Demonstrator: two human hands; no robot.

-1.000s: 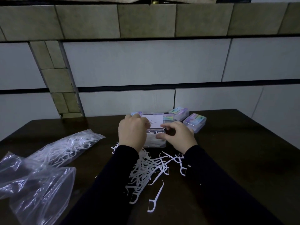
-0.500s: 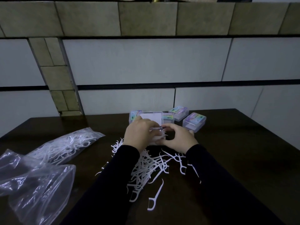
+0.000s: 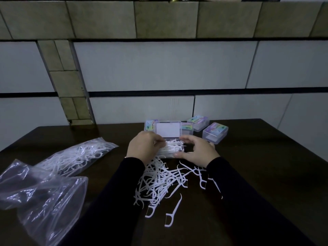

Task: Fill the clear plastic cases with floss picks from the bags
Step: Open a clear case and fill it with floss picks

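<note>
Both hands worked at one open clear case [image 3: 170, 150]: the left hand [image 3: 143, 148] pinched a bundle of floss picks [image 3: 174, 145] into it, while the right hand [image 3: 197, 150] lay spread against its other side. Beyond the fingers the lid [image 3: 167, 129] stood raised. Just behind the wrists lay loose floss picks [image 3: 159, 181] on the table [image 3: 257, 166]; well left of the left hand, two plastic bags [image 3: 74, 157]. Past the right hand stood closed cases [image 3: 215, 133].

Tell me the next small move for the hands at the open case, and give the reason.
Probably press the picks flat with the left hand while the right hand steadies the open case, then fold the lid down. The floss picks in the case are heaped above its rim with ends sticking out, so the upright lid likely would not shut yet.
</note>
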